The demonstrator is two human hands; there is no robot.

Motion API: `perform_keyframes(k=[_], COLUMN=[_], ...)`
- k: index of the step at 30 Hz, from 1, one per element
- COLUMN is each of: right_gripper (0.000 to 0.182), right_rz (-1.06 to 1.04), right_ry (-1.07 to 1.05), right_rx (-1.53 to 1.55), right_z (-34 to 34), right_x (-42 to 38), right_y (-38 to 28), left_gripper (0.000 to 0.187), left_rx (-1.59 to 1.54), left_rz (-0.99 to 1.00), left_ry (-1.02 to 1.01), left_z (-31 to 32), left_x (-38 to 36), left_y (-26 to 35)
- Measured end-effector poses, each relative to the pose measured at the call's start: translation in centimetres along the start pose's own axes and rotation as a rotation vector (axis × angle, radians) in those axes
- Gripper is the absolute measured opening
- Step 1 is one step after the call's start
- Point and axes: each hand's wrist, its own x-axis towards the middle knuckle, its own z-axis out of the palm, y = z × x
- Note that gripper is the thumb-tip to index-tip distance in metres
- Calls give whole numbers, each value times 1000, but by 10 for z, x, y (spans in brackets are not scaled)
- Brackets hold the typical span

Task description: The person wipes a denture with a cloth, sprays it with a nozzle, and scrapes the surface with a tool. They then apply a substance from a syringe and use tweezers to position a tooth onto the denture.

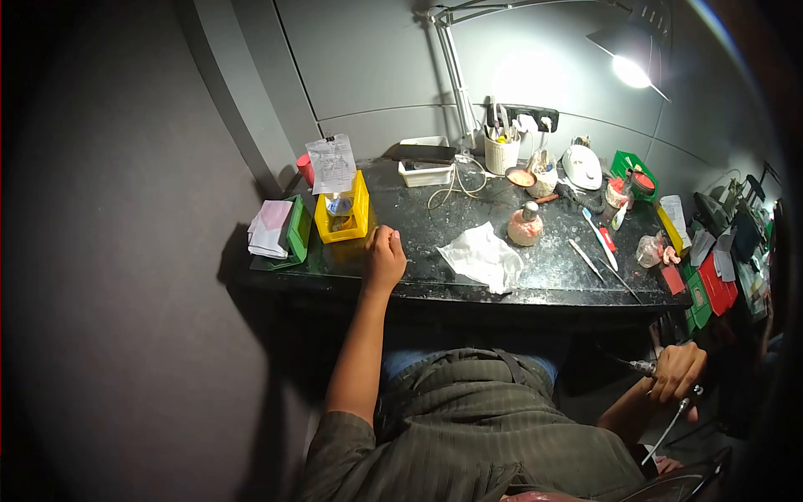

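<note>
My left hand [386, 255] rests with curled fingers at the front of the black workbench [401, 287], just right of a yellow bin [361, 205]; whether it holds anything small is hidden. Off the bench's right front side, my right hand [678, 374] is wrapped round a metal tool [642, 366] with a thin cable or hose by it. A crumpled white cloth [483, 258] lies at the bench's middle, beside a pinkish round jar with a metal cap [525, 224]. Farther right lie a toothbrush [600, 238] and thin hand tools [585, 258].
A green bin with papers [299, 230] stands at the left. Along the back are a white tray [427, 177], a tool cup [502, 156] and a white device [581, 167]. A lit lamp [631, 72] hangs above. Red and green bins [718, 284] stand right.
</note>
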Motion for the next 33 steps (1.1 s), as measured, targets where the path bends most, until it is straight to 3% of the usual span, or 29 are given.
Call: perform_keyframes(k=[3, 16, 24, 25, 28, 31, 33], right_gripper=[35, 35, 35, 35, 35, 48, 43], right_rz=[-26, 51, 196, 215, 313, 485, 447], right_ry=[-53, -111, -144, -150, -122, -69, -122], right_rx=[5, -29, -49, -49, -90, -236, -154], right_z=[0, 4, 0, 0, -1, 1, -2], right_x=[8, 23, 30, 30, 26, 24, 26], right_y=[4, 10, 18, 19, 26, 32, 35], left_gripper=[17, 16, 15, 15, 16, 16, 16], left_rx=[-24, 34, -10, 31, 31, 29, 32], left_rz=[-79, -14, -110, -7, -37, -48, -39], left_ry=[-65, -18, -101, -23, -28, -33, -25], left_z=[-2, 1, -3, 1, 2, 1, 1], left_x=[0, 0, 0, 0, -2, -2, -2], left_y=[3, -1, 5, -2, -3, -1, 0])
